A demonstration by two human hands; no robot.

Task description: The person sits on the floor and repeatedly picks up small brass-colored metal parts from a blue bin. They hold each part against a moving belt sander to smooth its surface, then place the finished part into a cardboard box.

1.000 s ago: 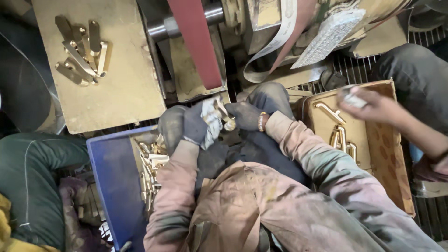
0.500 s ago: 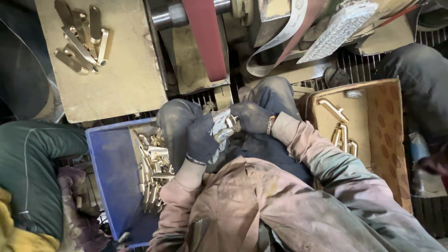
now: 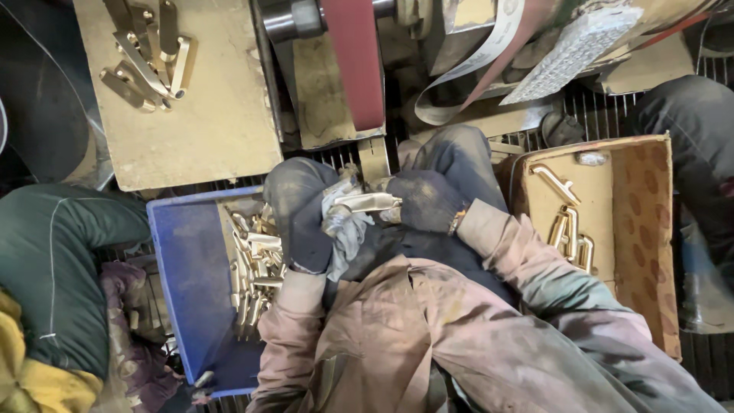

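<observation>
Brass handle [image 3: 365, 203] pinched by both gloved hands' fingers, between blue bin [image 3: 183, 291] and cardboard box [image 3: 650, 229]

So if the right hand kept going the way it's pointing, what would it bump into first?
The right hand points leftward along the brass piece it grips, so it would probably meet the gloved left hand first; beyond lies the blue tray.
</observation>
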